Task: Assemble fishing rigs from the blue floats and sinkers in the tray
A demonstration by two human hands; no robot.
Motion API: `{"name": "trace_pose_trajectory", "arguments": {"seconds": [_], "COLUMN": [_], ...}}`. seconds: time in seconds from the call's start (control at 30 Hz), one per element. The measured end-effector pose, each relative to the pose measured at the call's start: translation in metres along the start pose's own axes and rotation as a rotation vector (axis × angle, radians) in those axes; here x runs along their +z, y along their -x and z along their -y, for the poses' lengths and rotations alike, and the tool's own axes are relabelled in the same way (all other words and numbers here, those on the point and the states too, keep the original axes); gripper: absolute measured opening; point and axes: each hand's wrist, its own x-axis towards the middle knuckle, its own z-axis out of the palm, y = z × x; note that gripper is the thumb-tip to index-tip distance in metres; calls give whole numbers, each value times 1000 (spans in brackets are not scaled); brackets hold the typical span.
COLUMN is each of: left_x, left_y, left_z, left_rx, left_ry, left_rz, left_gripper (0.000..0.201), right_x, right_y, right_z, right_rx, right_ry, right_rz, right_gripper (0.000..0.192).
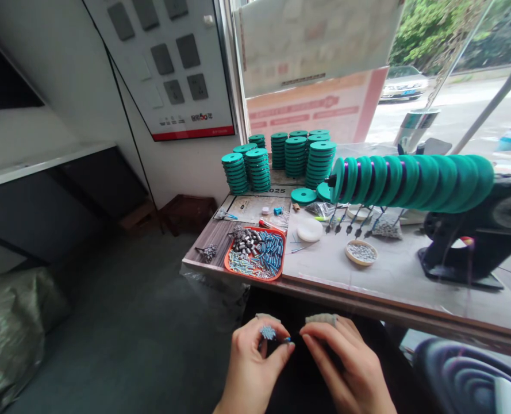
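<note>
Below the table's front edge, my left hand [258,359] is closed around a bundle of thin grey-blue pieces [268,332]. Its thumb and forefinger also pinch a small blue piece [288,340]. My right hand [345,359] is just to the right, thumb and forefinger pressed together; what lies between them, if anything, is too small to make out. Both hands have pale wraps on a finger. Closest on the table is an orange tray [283,253] with blue cylindrical pieces [271,253], silvery metal pieces [247,241] and thin light-blue pieces [243,264].
Stacked green spools [322,164] stand at the back. A row of green spools [410,178] sits on a black machine [475,230] at right, dark-tipped pieces hanging beneath. A round dish [361,253] holds small grey pieces. A white lid [310,230] lies beside the tray.
</note>
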Motion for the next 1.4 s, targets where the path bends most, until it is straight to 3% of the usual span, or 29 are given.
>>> {"name": "trace_pose_trajectory", "arguments": {"seconds": [0.3,0.5,0.9,1.1,1.27,1.4], "left_x": [-1,-1,0,1,3,-4], "left_y": [1,3,5,4,3,5], "left_z": [-2,-1,-5,-8,-12,-15], "left_rx": [16,54,311,242,130,30], "left_ry": [20,-141,-355,-343,-243,-116], "left_rz": [-46,-78,-216,-179,-76,15], "left_gripper": [27,20,4,11,13,30], "right_x": [5,5,7,3,1,0], "right_y": [7,4,4,0,-1,-1], "right_z": [-5,-3,-2,-2,-4,-3], "right_rx": [-9,-163,-162,-140,-97,-95], "right_ry": [-20,164,228,147,81,65], "right_rz": [46,44,35,114,92,52], "right_gripper": [8,14,21,19,15,12]}}
